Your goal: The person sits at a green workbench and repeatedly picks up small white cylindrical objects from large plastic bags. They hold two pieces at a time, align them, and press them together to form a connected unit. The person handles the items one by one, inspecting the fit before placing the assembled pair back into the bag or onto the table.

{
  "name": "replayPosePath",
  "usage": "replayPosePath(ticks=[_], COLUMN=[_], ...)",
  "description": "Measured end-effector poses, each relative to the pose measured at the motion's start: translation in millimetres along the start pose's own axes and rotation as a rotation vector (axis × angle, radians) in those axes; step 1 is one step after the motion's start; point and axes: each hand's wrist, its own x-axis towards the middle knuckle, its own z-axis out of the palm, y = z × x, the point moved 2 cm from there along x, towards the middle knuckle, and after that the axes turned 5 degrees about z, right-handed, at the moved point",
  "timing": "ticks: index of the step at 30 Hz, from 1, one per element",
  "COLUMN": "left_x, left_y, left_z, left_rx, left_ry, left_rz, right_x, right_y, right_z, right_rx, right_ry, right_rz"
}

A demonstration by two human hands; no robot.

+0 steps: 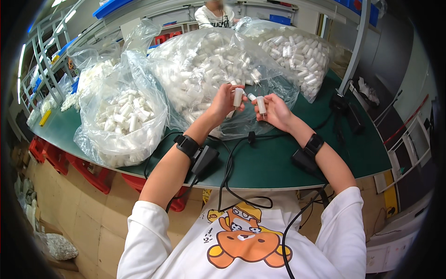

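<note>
standing nearly upright, a small white tube (238,97) is pinched in the left hand (224,103), its long axis running top to bottom just above the centre of the frame. a second white tube (261,105), likewise near upright, is held in the right hand (275,113), and a third small white piece (251,96) shows at the fingertips between the two hands; which hand carries it cannot be told. the two tubes are set side by side, near each other but apart, the left one a little higher in the frame. both grips are closed around their tubes, fingers curled, so each tube lies directly in its own grip and neither hand is nearer to the other's piece by much.

each tube is seen as a short, plain white cylinder with a slightly darker band toward its lower end; finer detail is too small to make out.

behind the hands, large clear bags (204,65) filled with the same white pieces are piled on the green counter (278,162), with another open bag (123,121) at the left of the frame. black bands with cables are worn on both wrists. another person is seated at the top centre of the frame.
</note>
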Motion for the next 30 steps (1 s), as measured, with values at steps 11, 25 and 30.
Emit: replayPosePath(ticks=[11,25,30], left_x=[-2.7,-5.8,-4.4], left_y=[2.9,5.2,0.1], left_z=[10.0,9.7,7.0], left_rx=[0.179,0.338,0.206], left_ry=[-0.025,-0.092,-0.072], left_rz=[0.144,0.115,0.071], right_x=[-8.8,-6.3,-6.2], right_y=[-7.3,-4.7,-5.1], right_z=[19.5,15.4,13.8], right_rx=[-0.224,-0.234,-0.204], right_ry=[0.018,0.036,0.082], right_rz=[-0.148,-0.187,-0.201])
